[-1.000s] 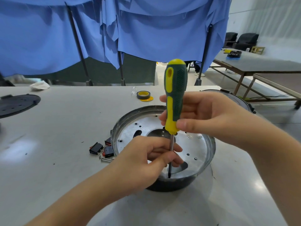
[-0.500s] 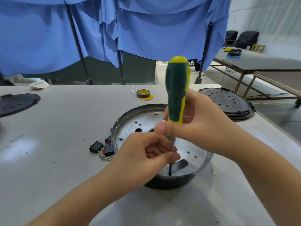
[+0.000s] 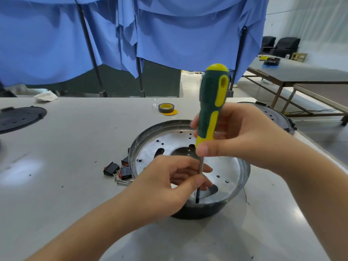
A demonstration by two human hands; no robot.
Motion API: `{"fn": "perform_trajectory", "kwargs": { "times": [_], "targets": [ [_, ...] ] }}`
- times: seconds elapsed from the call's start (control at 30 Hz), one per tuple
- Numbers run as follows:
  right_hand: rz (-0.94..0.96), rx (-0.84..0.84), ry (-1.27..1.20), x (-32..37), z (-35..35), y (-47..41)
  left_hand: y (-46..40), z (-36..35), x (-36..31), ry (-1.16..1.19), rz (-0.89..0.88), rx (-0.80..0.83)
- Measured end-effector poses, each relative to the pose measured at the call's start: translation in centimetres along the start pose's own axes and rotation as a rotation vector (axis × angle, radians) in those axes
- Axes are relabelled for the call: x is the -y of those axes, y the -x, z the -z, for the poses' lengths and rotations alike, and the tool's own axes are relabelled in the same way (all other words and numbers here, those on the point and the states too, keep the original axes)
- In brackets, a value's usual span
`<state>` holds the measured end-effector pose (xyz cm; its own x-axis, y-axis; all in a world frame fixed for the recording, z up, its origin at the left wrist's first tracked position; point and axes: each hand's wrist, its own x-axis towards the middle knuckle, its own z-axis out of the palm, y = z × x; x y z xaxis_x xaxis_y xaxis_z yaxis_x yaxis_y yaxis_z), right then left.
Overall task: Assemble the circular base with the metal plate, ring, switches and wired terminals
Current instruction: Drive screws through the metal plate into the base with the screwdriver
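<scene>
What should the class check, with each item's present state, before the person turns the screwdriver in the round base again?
1. Right hand grips the screwdriver handle: ok.
2. Left hand pinches the shaft to steady it: ok.
3. Shaft near upright: ok.
4. Tip seated in a screw head: cannot tell, no screw visible at the tip.
5. Metal plate lies inside the base: ok.
6. Switches and spare screws lie on the table left of the base: ok.
</scene>
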<state>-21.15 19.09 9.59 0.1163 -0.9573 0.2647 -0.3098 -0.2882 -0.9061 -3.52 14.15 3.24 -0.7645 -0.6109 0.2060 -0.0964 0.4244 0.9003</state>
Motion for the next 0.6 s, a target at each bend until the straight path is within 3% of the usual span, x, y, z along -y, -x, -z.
{"fn": "perform_trajectory", "kwargs": {
  "times": [0.17, 0.33, 0.6],
  "targets": [
    [0.108, -0.105, 0.284, 0.0, -1.4, -0.2, -0.2, -0.2, 0.0, 0.038, 0.016, -0.126],
    [0.119, -0.162, 0.368, -0.2, -2.4, -0.2, -0.2, -0.3, -0.1, 0.026, 0.014, -0.155],
    [-0.035, 0.222, -0.143, -0.2, 0.1, 0.2, -0.1, 0.1, -0.1, 0.036, 0.065, -0.055]
  ]
}}
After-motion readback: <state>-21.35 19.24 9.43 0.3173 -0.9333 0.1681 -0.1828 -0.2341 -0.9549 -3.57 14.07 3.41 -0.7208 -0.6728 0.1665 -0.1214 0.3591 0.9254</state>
